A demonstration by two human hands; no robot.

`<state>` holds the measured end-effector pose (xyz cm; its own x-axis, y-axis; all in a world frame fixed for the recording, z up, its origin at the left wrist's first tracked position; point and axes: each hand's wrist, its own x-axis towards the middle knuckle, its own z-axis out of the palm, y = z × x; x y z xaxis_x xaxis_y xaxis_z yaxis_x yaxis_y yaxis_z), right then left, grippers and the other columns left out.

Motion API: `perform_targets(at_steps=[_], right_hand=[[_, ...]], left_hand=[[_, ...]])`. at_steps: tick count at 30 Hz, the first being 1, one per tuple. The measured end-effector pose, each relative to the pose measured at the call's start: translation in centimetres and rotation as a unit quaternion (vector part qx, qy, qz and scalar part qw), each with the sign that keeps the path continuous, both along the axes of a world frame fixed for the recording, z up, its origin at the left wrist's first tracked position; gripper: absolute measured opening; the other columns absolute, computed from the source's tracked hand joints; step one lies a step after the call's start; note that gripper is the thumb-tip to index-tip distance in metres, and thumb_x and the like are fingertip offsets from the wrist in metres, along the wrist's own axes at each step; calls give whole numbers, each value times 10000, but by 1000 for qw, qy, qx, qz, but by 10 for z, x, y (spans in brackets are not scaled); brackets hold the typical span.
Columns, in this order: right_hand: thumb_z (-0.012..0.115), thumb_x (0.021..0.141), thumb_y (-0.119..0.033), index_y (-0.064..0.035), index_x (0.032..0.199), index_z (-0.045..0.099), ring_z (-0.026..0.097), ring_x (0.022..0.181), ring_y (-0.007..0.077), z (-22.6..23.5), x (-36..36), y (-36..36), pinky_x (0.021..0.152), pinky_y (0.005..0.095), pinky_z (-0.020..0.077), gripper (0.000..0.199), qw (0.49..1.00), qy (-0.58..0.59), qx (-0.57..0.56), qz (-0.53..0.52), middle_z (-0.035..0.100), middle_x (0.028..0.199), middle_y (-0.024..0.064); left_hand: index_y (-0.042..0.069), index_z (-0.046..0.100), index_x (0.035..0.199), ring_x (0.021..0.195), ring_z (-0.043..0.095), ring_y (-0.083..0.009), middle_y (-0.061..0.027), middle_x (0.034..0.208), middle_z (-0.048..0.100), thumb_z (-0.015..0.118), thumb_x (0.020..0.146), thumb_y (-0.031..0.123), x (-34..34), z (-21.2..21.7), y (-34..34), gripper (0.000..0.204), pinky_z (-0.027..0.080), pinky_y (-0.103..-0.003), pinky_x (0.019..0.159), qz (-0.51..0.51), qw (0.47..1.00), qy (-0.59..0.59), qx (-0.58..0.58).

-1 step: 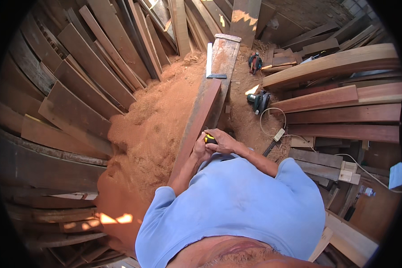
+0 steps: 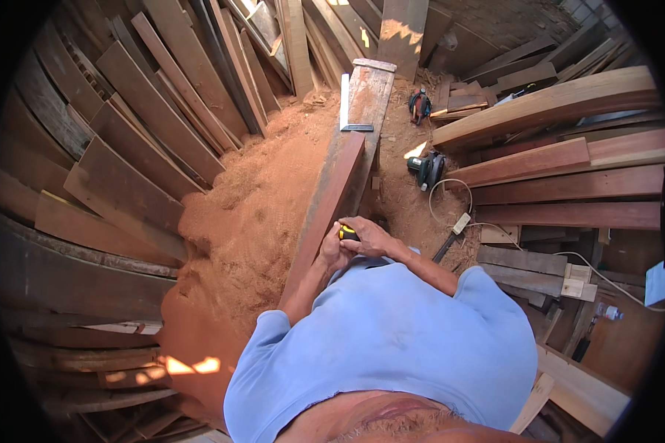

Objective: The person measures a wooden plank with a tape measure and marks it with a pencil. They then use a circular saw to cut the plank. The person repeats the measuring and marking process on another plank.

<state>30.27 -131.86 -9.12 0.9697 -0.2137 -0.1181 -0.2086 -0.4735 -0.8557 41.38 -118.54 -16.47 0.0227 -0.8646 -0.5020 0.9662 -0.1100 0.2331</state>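
A black and yellow tape measure is held between my two hands, just in front of my blue shirt. My left hand closes around its left side. From the right, the fingers of my right hand curl over the same case. Both hands are above the near part of a long reddish timber beam, which lies along a narrow wooden bench. No drawn-out blade can be made out. Farther up the bench, beyond the beam's end, rests a metal try square.
Sawdust is heaped left of the bench. On the right floor sit a dark green circular saw, another power tool and a pale cord with a socket block. Boards lean along the left; stacked beams fill the right.
Only a very slight shift of the whole view shows. Both hands stay on the tape measure.
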Motion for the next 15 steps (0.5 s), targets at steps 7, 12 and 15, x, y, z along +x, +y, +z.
perform_targets(at_steps=[7, 12, 15], right_hand=[[654, 853, -350, 31, 1357, 541, 593, 1212, 396, -27, -33, 46, 1048, 445, 455, 642, 994, 74, 79, -8, 617, 1285, 279], [649, 852, -343, 17, 1350, 560, 599, 1212, 364, -35, -42, 38, 1048, 431, 456, 621, 988, 103, 79, -81, 628, 1293, 239], [647, 892, -359, 16, 1311, 597, 608, 1199, 324, -33, -44, 40, 1039, 407, 459, 564, 983, 110, 101, -106, 644, 1281, 210]], left_hand=[[101, 557, 1289, 920, 698, -239, -113, 1094, 692, 425, 1057, 436, -3, -23, 69, 429, 582, -395, 907, -161, 982, -23, 98], [22, 608, 1200, 877, 695, -229, -118, 1020, 698, 482, 1032, 174, 9, -57, 65, 259, 590, -347, 832, -194, 954, -212, 90], [5, 666, 1148, 892, 691, -209, -107, 1005, 719, 532, 978, 132, 2, -53, 73, 251, 562, -327, 809, -354, 759, -545, 38]])
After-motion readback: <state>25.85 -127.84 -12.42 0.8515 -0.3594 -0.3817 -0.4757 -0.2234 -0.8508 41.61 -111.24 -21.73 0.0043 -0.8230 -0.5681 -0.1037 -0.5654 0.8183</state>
